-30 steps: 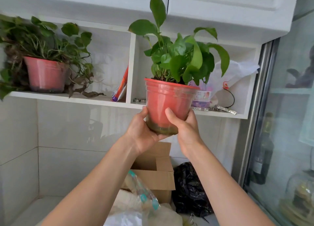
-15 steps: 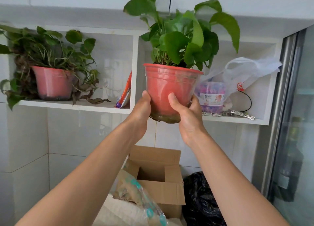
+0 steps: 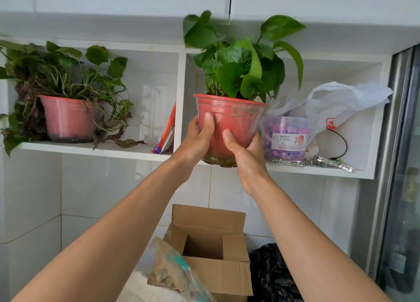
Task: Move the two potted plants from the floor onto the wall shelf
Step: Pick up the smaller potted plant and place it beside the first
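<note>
I hold a red plastic pot (image 3: 234,120) with a leafy green plant (image 3: 243,67) up at the front of the right shelf compartment. My left hand (image 3: 197,138) grips its left side and my right hand (image 3: 245,151) grips its lower right side. The pot's bottom sits about level with the front edge of the white wall shelf (image 3: 109,150); whether it rests on the shelf is hidden by my hands. A second red pot (image 3: 68,120) with a straggly, partly withered plant stands in the left compartment.
A white divider (image 3: 178,97) separates the compartments. The right one holds a clear tub (image 3: 284,138), a white plastic bag (image 3: 341,101) and metal clips (image 3: 327,162). Packets (image 3: 166,133) lean against the divider. An open cardboard box (image 3: 209,245) and black bag (image 3: 272,274) sit below.
Both hands have carried the pot upward and closer to the right shelf compartment. The grip on the pot is unchanged. The left pot has stayed in place.
</note>
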### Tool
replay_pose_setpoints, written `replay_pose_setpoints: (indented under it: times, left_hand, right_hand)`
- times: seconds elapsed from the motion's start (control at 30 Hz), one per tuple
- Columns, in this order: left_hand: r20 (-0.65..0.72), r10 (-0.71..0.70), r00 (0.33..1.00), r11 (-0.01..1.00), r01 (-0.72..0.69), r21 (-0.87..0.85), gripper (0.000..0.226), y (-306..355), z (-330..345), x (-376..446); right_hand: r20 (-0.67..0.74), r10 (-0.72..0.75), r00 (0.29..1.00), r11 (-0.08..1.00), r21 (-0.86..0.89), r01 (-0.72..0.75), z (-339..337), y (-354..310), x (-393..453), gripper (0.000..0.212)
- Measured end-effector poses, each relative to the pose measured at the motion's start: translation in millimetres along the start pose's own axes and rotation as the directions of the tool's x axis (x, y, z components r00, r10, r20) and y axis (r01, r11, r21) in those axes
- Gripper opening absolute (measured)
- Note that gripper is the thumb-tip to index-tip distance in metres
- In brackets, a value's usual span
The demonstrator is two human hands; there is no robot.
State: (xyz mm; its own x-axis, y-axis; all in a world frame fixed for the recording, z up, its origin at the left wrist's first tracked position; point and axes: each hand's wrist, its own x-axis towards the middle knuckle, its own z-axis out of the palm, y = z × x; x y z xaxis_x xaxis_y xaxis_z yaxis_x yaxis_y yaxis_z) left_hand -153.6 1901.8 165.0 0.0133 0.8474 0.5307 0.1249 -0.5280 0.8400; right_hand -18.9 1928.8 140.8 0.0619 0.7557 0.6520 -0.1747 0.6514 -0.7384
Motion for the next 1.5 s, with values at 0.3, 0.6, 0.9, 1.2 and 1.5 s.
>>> replay_pose_setpoints:
  times: [0.3, 0.6, 0.9, 1.2, 1.5]
  left_hand:
    - [0.019, 0.006, 1.0, 1.0, -0.005, -0.03, 0.077, -16, -1, 18]
    - [-0.174, 0.179, 0.968, 0.965, -0.139, 0.223, 0.063, -25, 0, 21]
    - [-0.202, 0.181, 0.963, 0.948, -0.116, 0.296, 0.061, -19, 1, 24]
    - [-0.206, 0.097, 0.974, 0.969, -0.045, 0.242, 0.052, -24, -1, 41]
    - [-0.262, 0.087, 0.961, 0.968, -0.019, 0.252, 0.062, -38, 2, 53]
  right_hand:
    - [0.005, 0.035, 0.999, 0.994, -0.105, -0.034, 2, 15, 24, 0.082]
    - [0.01, -0.01, 1.0, 0.934, -0.357, 0.013, -3, 16, 27, 0.084]
    - [0.169, 0.115, 0.979, 0.818, -0.575, 0.003, -20, 7, 24, 0.113]
    - [0.202, 0.077, 0.976, 0.704, -0.705, 0.09, -19, 7, 27, 0.11]
    - [0.142, 0.084, 0.986, 0.65, -0.758, 0.054, -11, 26, 44, 0.082]
